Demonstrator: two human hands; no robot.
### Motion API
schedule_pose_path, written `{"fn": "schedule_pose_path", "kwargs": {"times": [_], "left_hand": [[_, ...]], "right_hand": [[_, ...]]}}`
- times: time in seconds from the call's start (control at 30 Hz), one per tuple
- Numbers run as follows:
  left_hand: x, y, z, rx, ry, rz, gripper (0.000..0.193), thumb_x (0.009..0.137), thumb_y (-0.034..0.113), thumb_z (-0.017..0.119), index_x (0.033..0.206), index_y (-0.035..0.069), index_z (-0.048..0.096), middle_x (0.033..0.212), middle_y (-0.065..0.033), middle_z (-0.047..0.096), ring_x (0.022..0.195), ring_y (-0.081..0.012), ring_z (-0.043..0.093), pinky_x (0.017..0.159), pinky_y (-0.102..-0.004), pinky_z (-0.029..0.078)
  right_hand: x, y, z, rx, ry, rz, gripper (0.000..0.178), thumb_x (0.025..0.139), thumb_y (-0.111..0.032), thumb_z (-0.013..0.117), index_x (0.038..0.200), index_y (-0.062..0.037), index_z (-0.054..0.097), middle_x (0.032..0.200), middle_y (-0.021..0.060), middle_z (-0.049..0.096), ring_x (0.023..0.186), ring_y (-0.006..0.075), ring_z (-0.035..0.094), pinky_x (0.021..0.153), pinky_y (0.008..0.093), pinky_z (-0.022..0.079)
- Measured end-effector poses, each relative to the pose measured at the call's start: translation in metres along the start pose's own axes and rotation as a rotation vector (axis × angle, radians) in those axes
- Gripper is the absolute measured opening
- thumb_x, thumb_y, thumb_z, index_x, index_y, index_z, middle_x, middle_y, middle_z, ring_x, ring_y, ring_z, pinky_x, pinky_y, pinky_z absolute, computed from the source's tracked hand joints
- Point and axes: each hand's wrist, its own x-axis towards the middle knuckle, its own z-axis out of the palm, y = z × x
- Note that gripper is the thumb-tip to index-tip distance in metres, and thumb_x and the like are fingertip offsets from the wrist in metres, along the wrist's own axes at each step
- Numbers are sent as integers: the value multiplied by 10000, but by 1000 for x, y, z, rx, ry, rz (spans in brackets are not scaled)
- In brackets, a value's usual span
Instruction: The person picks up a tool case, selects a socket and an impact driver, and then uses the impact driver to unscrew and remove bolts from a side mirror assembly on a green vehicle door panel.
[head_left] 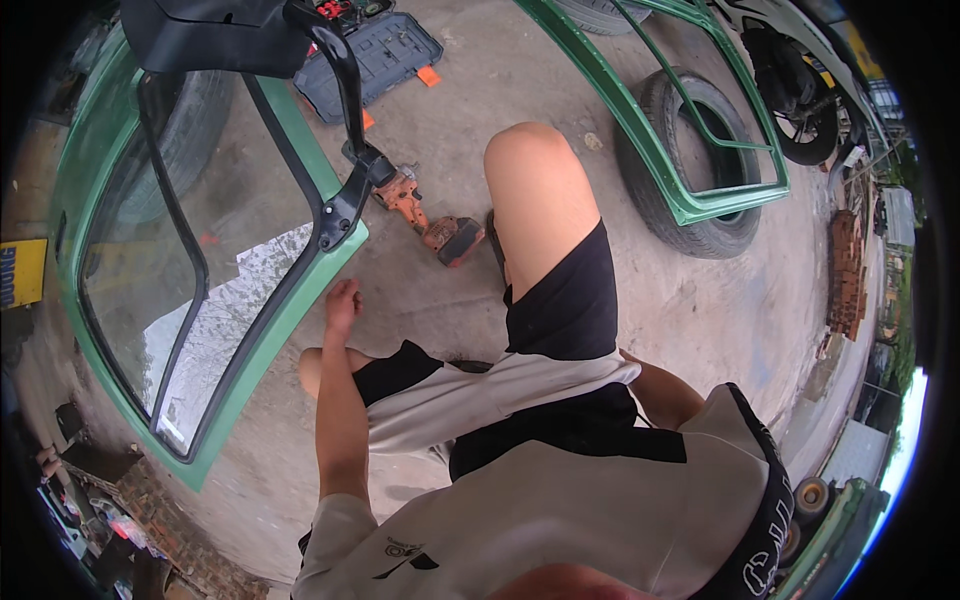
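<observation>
My left hand (343, 303) hangs beside the lower edge of a green vehicle door (335, 262), its fingers curled in. Whether anything small lies inside them is hidden. The door has a glass pane (130, 270) with black seals and a black mirror arm (347, 90) bolted to its frame by a bracket (338, 222). A black mirror housing (215, 35) sits at the arm's top. On the floor past my hand lies an orange and black cordless drill (425, 222), close to the bracket. My right forearm (668, 395) passes behind my shorts, so that hand is out of sight.
An open dark tool case (372, 62) lies on the concrete floor at the top, with an orange tab (428, 76) beside it. Another green door frame (690, 205) leans over a tyre (655, 190) at the right. Stacked bricks (847, 275) stand farther right.
</observation>
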Motion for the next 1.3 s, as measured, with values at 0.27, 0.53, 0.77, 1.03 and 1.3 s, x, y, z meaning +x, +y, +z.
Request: {"fn": "schedule_pose_path", "kwargs": {"times": [0.27, 0.53, 0.77, 1.03, 1.3], "left_hand": [[-22, 23, 13, 48, 8, 59, 253, 983, 301, 644, 1020, 53, 670, 699, 20, 564, 600, -66, 508, 549, -233, 408], [-70, 48, 39, 169, 21, 160, 248, 994, 265, 628, 1058, 28, 663, 719, 1, 571, 627, -82, 524, 591, -251, 437], [-163, 99, 83, 347, 18, 165, 292, 969, 209, 673, 1189, 20, 640, 784, -70, 638, 749, -177, 620, 696, -323, 510], [-221, 198, 82, 747, -25, 84, 396, 912, 230, 720, 1260, 62, 635, 959, -150, 690, 834, -310, 677, 723, -399, 536], [-227, 278, 105, 723, 56, 123, 421, 879, 128, 731, 1264, 6, 610, 953, -132, 660, 900, -290, 650, 814, -387, 518]], "right_hand": [[18, -79, -61, 125, -91, -56, 205, 1001, -196, 492, 1023, -100, 672, 760, -37, 543, 581, 78, 418, 516, 251, 352], [95, -220, -111, 740, 145, -318, 195, 1037, -227, 493, 952, -79, 586, 755, -3, 520, 623, 103, 460, 540, 260, 403], [190, -447, -81, 708, -92, -530, 175, 1016, -115, 559, 1115, 26, 590, 941, 117, 640, 859, 198, 652, 718, 311, 588], [286, -680, -74, 130, 79, -858, 100, 944, -67, 642, 1036, -28, 651, 927, 98, 679, 780, 188, 686, 687, 295, 590], [312, -739, -81, -676, 697, -1152, 290, 886, -34, 604, 1131, -121, 732, 922, 84, 743, 844, 130, 714, 705, 283, 587]]}}
